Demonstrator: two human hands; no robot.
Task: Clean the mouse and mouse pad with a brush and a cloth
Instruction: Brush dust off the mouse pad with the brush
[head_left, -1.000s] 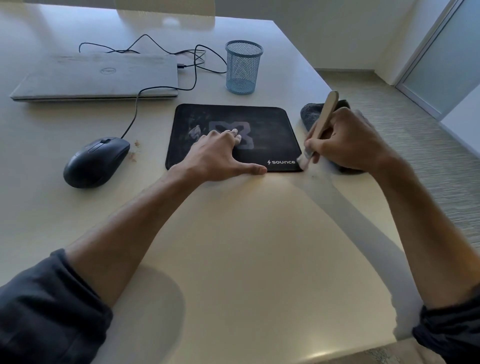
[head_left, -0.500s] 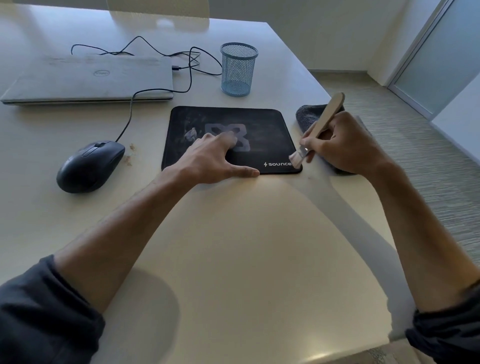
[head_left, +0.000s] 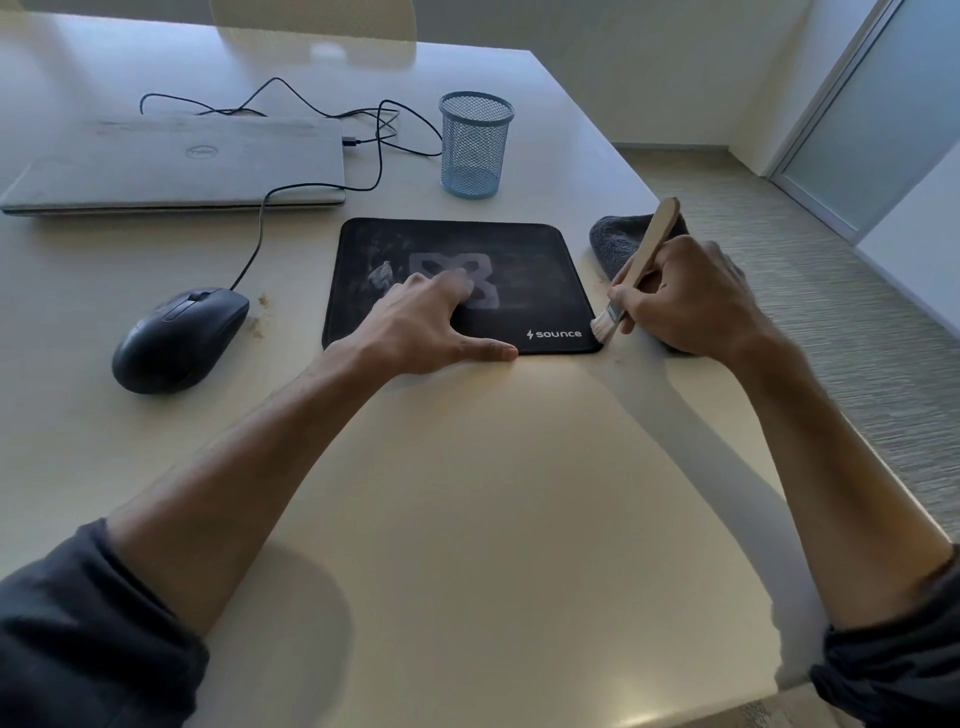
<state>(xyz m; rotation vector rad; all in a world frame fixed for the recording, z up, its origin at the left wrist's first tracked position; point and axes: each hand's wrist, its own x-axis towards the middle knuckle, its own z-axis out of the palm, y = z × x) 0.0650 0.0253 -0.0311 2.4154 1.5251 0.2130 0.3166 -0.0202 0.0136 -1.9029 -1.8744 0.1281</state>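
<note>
A black, dusty mouse pad (head_left: 524, 260) lies flat in the middle of the table. My left hand (head_left: 431, 327) presses on its near left part, fingers spread and holding nothing. My right hand (head_left: 685, 301) grips a wooden-handled brush (head_left: 641, 267), whose pale bristles touch the pad's near right corner. A grey cloth (head_left: 615, 239) lies just right of the pad, partly hidden behind my right hand. The black wired mouse (head_left: 179, 338) sits to the left of the pad, with crumbs beside it.
A closed silver laptop (head_left: 176, 163) lies at the back left, its cables trailing toward the mouse. A blue mesh pen cup (head_left: 475, 145) stands behind the pad. The table's right edge (head_left: 810, 415) runs close to my right arm.
The brush has shifted slightly, its bristles staying at the pad's near right corner. My left hand keeps pressing the pad. The view has shifted a little.
</note>
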